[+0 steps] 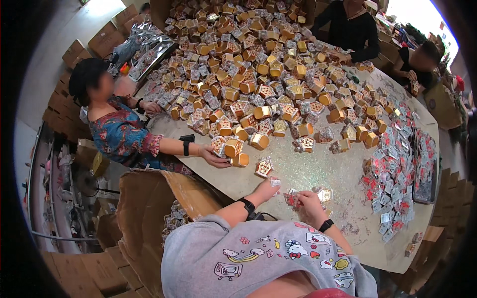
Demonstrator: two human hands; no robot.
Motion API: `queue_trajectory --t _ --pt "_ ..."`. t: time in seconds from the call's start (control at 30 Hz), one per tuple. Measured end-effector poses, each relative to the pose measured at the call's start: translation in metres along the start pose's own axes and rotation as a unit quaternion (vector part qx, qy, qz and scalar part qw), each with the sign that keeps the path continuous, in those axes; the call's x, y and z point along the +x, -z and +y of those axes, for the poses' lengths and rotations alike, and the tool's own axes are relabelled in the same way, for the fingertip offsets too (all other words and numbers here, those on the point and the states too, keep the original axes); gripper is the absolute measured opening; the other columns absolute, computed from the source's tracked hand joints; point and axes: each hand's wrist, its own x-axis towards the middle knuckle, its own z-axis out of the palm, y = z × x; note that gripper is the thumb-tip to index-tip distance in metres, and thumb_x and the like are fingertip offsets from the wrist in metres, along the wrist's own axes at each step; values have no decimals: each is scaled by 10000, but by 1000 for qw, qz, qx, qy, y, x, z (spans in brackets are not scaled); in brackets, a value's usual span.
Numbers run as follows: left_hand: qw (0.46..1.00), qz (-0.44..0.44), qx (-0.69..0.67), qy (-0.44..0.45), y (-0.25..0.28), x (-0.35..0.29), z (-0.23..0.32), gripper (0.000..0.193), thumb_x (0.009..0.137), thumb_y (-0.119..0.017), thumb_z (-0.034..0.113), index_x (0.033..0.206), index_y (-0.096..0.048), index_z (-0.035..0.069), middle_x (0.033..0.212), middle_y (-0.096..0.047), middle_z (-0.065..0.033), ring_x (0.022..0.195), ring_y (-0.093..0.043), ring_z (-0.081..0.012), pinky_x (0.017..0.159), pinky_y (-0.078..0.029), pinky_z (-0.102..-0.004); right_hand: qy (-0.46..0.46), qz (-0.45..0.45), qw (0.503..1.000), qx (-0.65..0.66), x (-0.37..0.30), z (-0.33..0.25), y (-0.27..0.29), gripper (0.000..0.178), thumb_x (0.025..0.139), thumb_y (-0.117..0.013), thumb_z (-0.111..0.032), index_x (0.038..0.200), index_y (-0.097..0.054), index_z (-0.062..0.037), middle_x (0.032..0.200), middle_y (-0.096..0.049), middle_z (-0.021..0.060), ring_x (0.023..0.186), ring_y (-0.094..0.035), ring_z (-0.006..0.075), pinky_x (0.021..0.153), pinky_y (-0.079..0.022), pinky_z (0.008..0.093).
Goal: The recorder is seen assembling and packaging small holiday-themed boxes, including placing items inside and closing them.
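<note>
My left hand (267,190) is closed with a small pale tag (275,183) at its fingertips. Just beyond it, a small house-shaped ornament (264,167) with a white, red and gold front lies on the table (318,171). My right hand (310,205) pinches a small red-and-white tag (290,198) between thumb and fingers, a short way from the left hand. Another gold and white house ornament (325,194) rests beside the right fingers, partly covered by them. Fine glitter is scattered over the tabletop around both hands.
A large heap of house ornaments (233,74) covers the far table. Red-and-white tags (390,174) are piled right, by a dark tray (426,194). At left, a co-worker's hand (214,156) holds several ornaments. An open carton (144,208) stands left of me; others work opposite.
</note>
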Motion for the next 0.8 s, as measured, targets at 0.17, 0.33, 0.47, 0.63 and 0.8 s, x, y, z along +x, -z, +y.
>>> queue_trajectory --t 0.17,0.33,0.47,0.63,0.8 --pt "997 -46 59 -16 -8 0 -16 387 824 -577 79 1175 -433 3 994 -588 -129 870 -604 -183 724 -498 -299 22 -3 1000 13 -4 5 10 134 847 -551 -59 838 -635 45 664 -577 16 572 -508 80 542 -413 208" --pt "965 47 242 -91 -34 -29 18 561 764 -609 135 1256 -378 -5 1110 -550 -209 1020 -553 -312 874 -440 -367 33 -5 999 -10 -22 8 22 130 846 -550 -63 828 -640 29 660 -577 18 583 -517 86 546 -417 213" --pt "929 92 324 -152 -52 -44 30 618 740 -628 207 1275 -382 20 1186 -488 -221 1114 -463 -361 964 -355 -424 19 -17 1000 -4 -32 11 30 127 846 -549 -60 820 -641 24 659 -577 18 584 -518 87 556 -426 216" --pt "868 157 428 -196 -61 -61 38 630 723 -650 242 1268 -408 40 1306 -344 -234 1218 -303 -413 1019 -260 -491 24 -8 999 -45 -38 15 40 116 839 -561 -52 838 -643 30 687 -585 15 593 -520 80 558 -433 212" --pt "842 234 458 -164 -48 -56 13 612 736 -639 250 1266 -410 46 1320 -329 -212 1239 -280 -400 1022 -246 -504 57 -21 989 -135 -41 28 58 124 842 -570 -55 884 -642 37 701 -591 11 587 -516 75 542 -431 217"
